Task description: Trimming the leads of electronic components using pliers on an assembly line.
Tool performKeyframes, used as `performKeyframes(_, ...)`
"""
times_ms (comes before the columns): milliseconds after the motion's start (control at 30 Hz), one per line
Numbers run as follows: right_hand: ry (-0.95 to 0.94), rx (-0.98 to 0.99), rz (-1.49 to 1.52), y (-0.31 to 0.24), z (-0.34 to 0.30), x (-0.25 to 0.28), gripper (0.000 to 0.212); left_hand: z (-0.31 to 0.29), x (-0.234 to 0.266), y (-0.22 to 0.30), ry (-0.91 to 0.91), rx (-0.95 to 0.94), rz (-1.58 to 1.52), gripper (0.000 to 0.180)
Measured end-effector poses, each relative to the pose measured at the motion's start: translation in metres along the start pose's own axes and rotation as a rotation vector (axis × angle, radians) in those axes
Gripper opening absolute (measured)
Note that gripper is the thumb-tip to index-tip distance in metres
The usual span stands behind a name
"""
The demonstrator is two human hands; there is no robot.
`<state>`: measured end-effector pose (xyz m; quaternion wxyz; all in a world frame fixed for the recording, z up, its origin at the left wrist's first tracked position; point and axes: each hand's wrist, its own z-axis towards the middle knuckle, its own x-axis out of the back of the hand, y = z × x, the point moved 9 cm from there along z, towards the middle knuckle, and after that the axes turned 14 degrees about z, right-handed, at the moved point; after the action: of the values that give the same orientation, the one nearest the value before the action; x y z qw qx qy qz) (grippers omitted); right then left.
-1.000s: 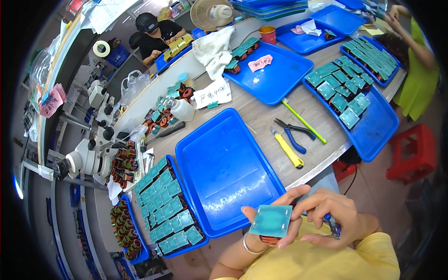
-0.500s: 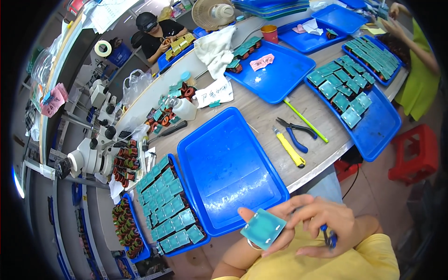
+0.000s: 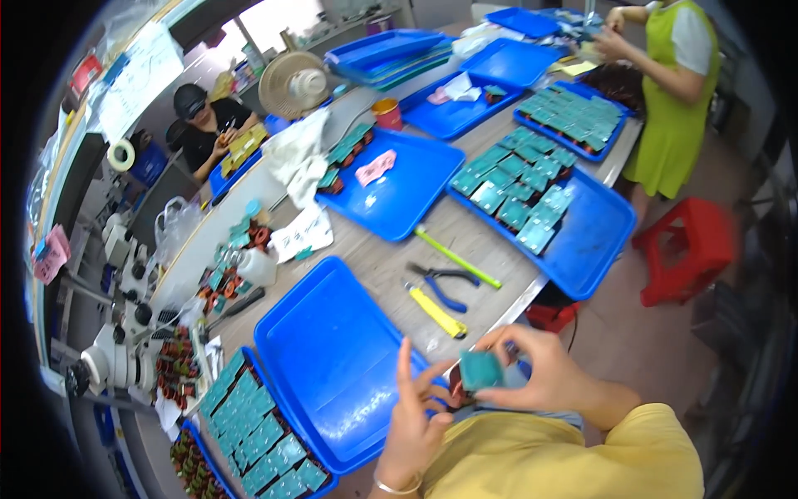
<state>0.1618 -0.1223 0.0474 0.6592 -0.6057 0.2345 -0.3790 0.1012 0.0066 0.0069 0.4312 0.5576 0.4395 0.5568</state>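
My right hand (image 3: 540,366) grips a small coil part with a square teal top plate (image 3: 480,370) between thumb and fingers. A reddish-brown winding shows at its left side. Behind the part, a bit of a dark blue object shows by my right fingers; its kind is hidden. My left hand (image 3: 416,424), with a bracelet at the wrist, is just left of the part, its index finger raised and fingers apart. Beyond the hands lies a blue tray (image 3: 332,358) with nothing on it. To its left, another tray holds rows of teal-topped coil parts (image 3: 258,437).
A yellow utility knife (image 3: 436,311), blue-handled pliers (image 3: 445,291) and a green stick (image 3: 457,258) lie on the table. A part-filled blue tray (image 3: 590,241) overhangs the right edge, near a red stool (image 3: 686,249). Two other people work at the far side.
The teal-topped part has passed from my left hand to my right, and its plate has turned. My left hand has moved left with fingers raised. The view has swung to the right.
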Motion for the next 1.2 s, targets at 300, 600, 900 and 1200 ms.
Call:
performKeyframes(300, 1.036, 0.164, -0.545, 0.024, -0.001, 0.227, 0.041, -0.047, 0.054, -0.023, 0.202, 0.001, 0.906, 0.050)
performKeyframes(600, 0.794, -0.030, -0.536, 0.140, 0.046, 0.312, 0.047, -0.086, 0.056, -0.046, 0.217, -0.086, 1.079, 0.035)
performKeyframes(900, 0.070, -0.046, 0.020, 0.040, 0.049, 0.007, 0.027, -0.099, 0.070, 0.011, 0.557, -0.161, 1.022, 0.030)
performKeyframes(1200, 0.022, -0.089, 0.264, 0.037, 0.056, -0.028, 0.028, -0.087, 0.049, 0.016, 0.396, -0.143, 1.124, 0.059)
